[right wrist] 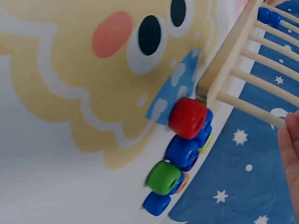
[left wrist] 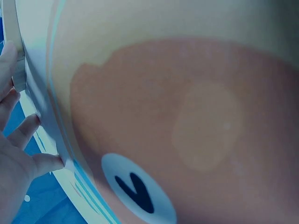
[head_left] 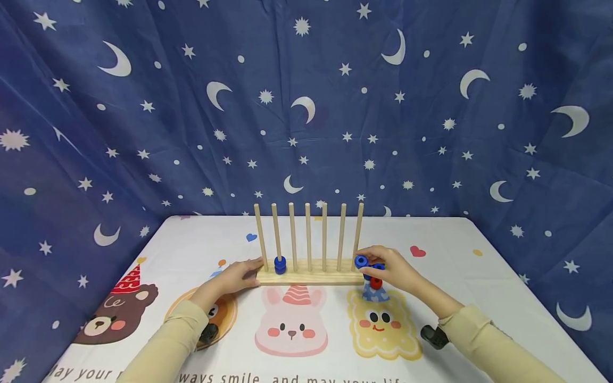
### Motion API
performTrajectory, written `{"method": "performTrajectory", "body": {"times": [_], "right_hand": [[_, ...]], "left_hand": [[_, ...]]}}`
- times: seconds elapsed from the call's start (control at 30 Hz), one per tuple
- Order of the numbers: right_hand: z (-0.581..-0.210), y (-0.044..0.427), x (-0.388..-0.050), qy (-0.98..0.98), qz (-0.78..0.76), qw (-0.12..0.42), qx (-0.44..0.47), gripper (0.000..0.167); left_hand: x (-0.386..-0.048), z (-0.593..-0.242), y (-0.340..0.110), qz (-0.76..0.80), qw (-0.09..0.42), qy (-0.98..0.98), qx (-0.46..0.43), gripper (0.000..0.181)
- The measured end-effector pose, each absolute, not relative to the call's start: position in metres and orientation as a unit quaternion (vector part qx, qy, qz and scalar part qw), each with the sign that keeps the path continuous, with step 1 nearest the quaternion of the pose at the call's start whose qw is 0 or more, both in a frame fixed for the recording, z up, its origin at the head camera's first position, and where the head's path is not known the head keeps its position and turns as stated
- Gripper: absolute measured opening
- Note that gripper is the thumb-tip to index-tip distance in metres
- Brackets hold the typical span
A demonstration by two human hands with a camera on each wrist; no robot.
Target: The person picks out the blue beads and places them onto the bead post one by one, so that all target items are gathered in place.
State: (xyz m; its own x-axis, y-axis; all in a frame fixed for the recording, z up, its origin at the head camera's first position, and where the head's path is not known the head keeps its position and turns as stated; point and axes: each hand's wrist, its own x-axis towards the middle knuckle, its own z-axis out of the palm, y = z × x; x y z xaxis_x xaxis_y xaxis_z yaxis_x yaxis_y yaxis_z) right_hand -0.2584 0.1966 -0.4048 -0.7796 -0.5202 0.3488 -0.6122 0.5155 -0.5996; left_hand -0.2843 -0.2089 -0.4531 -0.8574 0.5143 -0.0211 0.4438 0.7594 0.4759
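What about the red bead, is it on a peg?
No, the red bead lies loose beside other beads, past the end of the wooden rack.

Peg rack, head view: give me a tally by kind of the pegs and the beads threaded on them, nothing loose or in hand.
Wooden pegs: 7
Blue beads on the second peg from the left: 2
Total: 9
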Motion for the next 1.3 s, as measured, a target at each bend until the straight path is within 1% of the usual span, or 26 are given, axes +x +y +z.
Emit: {"method": "performTrajectory", "body": {"times": [0.2, 0.43, 0.67, 0.9, 1.17, 1.3], "right_hand": [[-0.394, 0.189, -0.256, -0.871, 0.367, 0.056, 0.321, 0.036], [-0.378, 0.178, -0.259, -0.868, 0.366, 0.077, 0.326, 0.037], [-0.373, 0.163, -0.254, -0.862, 0.378, 0.074, 0.329, 0.036], [-0.364, 0.154, -0.253, -0.849, 0.392, 0.098, 0.340, 0.034], [-0.358, 0.144, -0.251, -0.833, 0.418, 0.106, 0.348, 0.035], [-0.355, 0.140, -0.252, -0.829, 0.429, 0.112, 0.341, 0.035]], "left_hand": [[-0.284, -0.452, -0.208, 0.229, 0.070, 0.934, 0.264, 0.059], [-0.287, -0.450, -0.205, 0.233, 0.070, 0.933, 0.264, 0.059], [-0.285, -0.455, -0.207, 0.227, 0.072, 0.936, 0.260, 0.060], [-0.287, -0.452, -0.208, 0.233, 0.064, 0.935, 0.261, 0.059], [-0.286, -0.452, -0.208, 0.229, 0.069, 0.935, 0.260, 0.059], [-0.284, -0.452, -0.208, 0.224, 0.062, 0.936, 0.264, 0.059]]}}
